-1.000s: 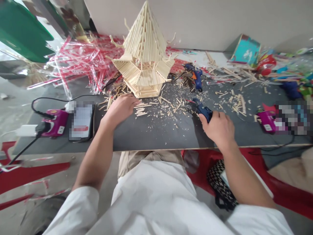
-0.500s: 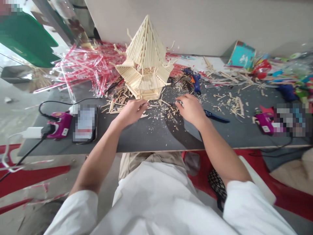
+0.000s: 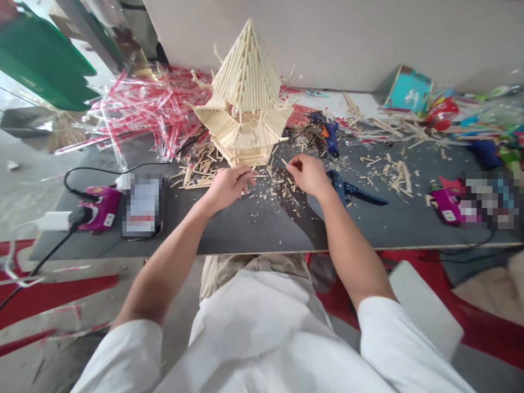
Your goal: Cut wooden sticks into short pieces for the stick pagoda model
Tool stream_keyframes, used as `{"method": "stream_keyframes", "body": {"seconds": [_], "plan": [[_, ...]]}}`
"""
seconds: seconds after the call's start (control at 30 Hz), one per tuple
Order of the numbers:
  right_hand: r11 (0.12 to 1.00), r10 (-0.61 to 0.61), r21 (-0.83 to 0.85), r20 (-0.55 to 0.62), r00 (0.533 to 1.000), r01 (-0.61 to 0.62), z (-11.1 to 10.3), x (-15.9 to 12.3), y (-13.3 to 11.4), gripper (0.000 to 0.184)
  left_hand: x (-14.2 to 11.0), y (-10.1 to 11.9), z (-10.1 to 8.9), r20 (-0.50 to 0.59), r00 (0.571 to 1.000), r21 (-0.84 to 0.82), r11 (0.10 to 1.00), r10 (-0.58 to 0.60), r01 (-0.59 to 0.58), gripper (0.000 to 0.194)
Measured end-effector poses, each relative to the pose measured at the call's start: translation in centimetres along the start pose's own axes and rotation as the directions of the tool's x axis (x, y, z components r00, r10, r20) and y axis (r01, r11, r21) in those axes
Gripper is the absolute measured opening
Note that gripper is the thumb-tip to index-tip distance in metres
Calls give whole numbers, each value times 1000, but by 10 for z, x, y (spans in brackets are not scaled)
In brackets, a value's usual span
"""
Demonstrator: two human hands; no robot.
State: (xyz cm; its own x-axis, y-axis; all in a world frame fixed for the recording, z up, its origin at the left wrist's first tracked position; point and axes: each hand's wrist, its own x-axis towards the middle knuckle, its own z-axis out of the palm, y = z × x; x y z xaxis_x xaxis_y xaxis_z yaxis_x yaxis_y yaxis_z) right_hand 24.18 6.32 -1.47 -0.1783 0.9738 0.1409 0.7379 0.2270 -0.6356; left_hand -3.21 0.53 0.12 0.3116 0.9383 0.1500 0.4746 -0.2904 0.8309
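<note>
A pagoda-like model (image 3: 248,131) of pale wooden sticks, with a pointed roof and a tiered base, stands upright at the back of the dark table. Just in front of its base, my left hand (image 3: 229,188) is closed, with a short pale stick showing at the fingertips. My right hand (image 3: 310,173) pinches another short stick (image 3: 285,162) between thumb and forefinger, apart from the model. Beside my right wrist lies a blue-handled cutter (image 3: 360,193), partly hidden by the forearm. Behind that hand rests a blue glue gun (image 3: 331,139).
Stick offcuts (image 3: 204,164) and crumbs litter the table. Red-and-clear plastic wrappers (image 3: 143,117) heap at the back left. A phone (image 3: 142,207) and a purple power socket (image 3: 100,208) with cables sit left; another purple socket (image 3: 449,206) is right.
My right hand has drawn leftward and turned, so the stick in its fingertips now shows. More of the blue cutter is uncovered. My left hand has shifted slightly right.
</note>
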Motion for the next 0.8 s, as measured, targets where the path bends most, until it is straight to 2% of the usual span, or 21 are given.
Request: {"method": "stream_keyframes", "body": {"seconds": [0.03,0.1,0.2,0.37,0.47,0.57,0.7,0.8], "plan": [[994,27,108,13,1000,-28,-2,-1,2,10,0,-1,1,9,1000,-45,999,-13,14,28],[944,32,324,73,997,-54,-5,-3,4,21,0,-2,4,25,999,-135,990,-38,41,25],[873,-53,487,151,987,-28,-4,-8,-2,35,0,-2,6,58,995,-192,977,-77,87,26],[842,-131,539,174,976,17,8,-15,-16,26,-1,1,8,35,999,-23,1000,1,0,34],[857,-105,516,146,984,15,14,-14,-16,23,-1,1,9,-15,1000,-32,999,21,-21,33],[884,-89,467,91,992,37,16,-13,-13,19,-2,0,12,-28,1000,-56,998,-14,12,31],[892,-145,441,71,987,100,15,-14,-15,20,-3,-2,19,-21,996,-106,991,-86,83,33],[871,-194,467,48,980,150,14,-17,-24,28,-2,-1,23,-21,998,-69,996,-52,50,26]]}}
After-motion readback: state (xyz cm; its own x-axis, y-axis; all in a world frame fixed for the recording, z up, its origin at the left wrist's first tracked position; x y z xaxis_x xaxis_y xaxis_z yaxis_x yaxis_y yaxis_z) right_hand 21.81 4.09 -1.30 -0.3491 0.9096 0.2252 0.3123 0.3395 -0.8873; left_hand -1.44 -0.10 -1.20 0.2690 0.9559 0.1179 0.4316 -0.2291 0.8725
